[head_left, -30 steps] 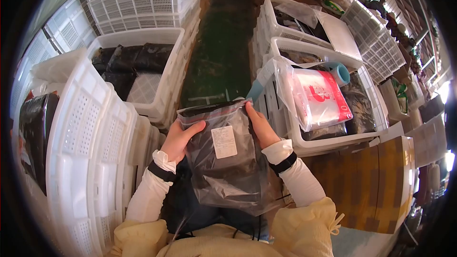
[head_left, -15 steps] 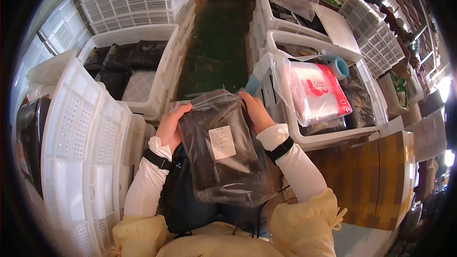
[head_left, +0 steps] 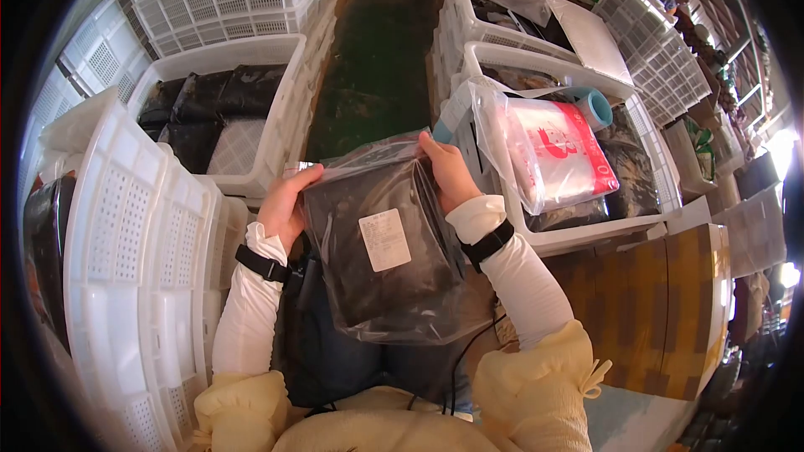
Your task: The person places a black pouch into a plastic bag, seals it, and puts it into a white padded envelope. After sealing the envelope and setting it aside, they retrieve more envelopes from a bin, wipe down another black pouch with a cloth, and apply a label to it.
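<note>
- Raised since the view a second ago: clear bag (head_left: 402,293) and both hands stand higher in view, the bag's face spread flatter toward the camera (crates have slid up and leftward too, so the camera moved some as well).
- White crate stack (head_left: 138,226), perforated sides, runs along the left, near the person.
- Taped box (head_left: 645,310), brown and yellow, low on the right.
- Left crate (head_left: 280,117), beyond that stack: several black packets (head_left: 226,96) side by side inside.
- Right crate (head_left: 586,234): dark packets inside; pink-and-white pack (head_left: 553,155) in clear plastic lying on top, blue roll (head_left: 596,109) just beside it.
- Far right crate (head_left: 519,38): dark contents, partly covered by clear film and a white panel (head_left: 590,38).
- Bag held over the lap, between the crate rows, with a dark flat item inside; clear plastic shows loose above and below it.
- Left hand (head_left: 285,205): closed on the bag's upper left edge, thumb on the near face; fingers mostly hidden behind.
- Right hand (head_left: 452,172): pinching the upper right corner, some fingers out of sight behind plastic.
- White label (head_left: 385,240), printed, tilted slightly on the bag's front; text too small to read.
</note>
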### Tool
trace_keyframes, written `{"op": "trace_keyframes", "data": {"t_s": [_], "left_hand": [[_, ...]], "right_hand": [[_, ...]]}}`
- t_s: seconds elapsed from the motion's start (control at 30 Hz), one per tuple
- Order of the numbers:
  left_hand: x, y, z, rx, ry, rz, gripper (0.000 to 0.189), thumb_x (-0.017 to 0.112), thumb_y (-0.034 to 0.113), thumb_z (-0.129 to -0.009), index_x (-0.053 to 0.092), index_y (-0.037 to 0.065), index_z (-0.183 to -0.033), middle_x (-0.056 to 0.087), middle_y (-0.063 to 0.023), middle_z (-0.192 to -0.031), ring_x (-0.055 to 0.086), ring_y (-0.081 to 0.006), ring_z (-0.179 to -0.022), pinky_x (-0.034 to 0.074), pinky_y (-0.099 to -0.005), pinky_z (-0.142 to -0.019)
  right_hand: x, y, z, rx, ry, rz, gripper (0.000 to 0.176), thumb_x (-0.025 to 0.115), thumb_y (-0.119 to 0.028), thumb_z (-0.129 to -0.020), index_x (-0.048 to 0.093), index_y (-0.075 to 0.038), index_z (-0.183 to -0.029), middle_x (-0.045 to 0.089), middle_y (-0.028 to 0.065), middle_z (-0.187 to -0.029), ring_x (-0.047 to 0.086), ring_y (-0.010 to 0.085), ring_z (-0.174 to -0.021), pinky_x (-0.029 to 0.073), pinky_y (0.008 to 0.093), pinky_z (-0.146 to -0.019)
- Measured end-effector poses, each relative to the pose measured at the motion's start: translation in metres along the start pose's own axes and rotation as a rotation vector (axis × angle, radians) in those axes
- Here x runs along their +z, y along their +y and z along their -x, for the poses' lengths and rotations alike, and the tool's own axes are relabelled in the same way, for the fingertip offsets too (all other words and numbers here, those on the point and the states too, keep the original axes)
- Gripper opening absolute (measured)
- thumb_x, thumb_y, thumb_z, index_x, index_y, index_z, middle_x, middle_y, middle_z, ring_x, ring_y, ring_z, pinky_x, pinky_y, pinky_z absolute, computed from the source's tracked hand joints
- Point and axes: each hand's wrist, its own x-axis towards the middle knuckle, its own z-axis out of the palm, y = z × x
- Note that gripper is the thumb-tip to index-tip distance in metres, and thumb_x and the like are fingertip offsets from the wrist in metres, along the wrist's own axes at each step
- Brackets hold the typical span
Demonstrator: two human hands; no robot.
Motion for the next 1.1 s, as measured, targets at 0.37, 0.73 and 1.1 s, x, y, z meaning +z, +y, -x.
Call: {"op": "trace_keyframes", "data": {"t_s": [0.37, 0.73, 1.1], "left_hand": [[0.002, 0.008, 0.003, 0.089, -0.081, -0.090, 0.021, 0.062, 0.016, -0.082, 0.059, 0.000, -0.096, 0.064, -0.0090, -0.088, 0.061, -0.0175, -0.081, 0.047, -0.0290, -0.073], [-0.036, -0.018, -0.039, 0.003, -0.077, -0.008, 0.031, 0.061, 0.023, -0.084, 0.054, 0.000, -0.104, 0.062, -0.0136, -0.099, 0.060, -0.0229, -0.092, 0.046, -0.0330, -0.083], [-0.033, -0.049, 0.001, -0.156, -0.113, -0.026, 0.034, 0.059, 0.026, -0.086, 0.057, 0.000, -0.108, 0.062, -0.0073, -0.104, 0.057, -0.0175, -0.096, 0.041, -0.0299, -0.087]], "right_hand": [[0.006, -0.011, 0.003, -0.060, -0.121, -0.046, 0.041, 0.037, -0.028, -0.097, 0.055, 0.006, -0.083, 0.063, 0.0187, -0.082, 0.063, 0.0256, -0.074, 0.050, 0.0357, -0.068], [-0.007, 0.015, -0.024, 0.044, -0.168, -0.106, 0.047, 0.036, -0.037, -0.096, 0.053, 0.005, -0.088, 0.062, 0.0202, -0.089, 0.061, 0.0305, -0.082, 0.049, 0.0417, -0.073], [-0.018, 0.029, 0.024, 0.410, -0.120, -0.045, 0.039, 0.057, -0.039, -0.085, 0.058, -0.006, -0.104, 0.061, 0.0044, -0.100, 0.057, 0.0154, -0.087, 0.042, 0.0270, -0.083]]}}
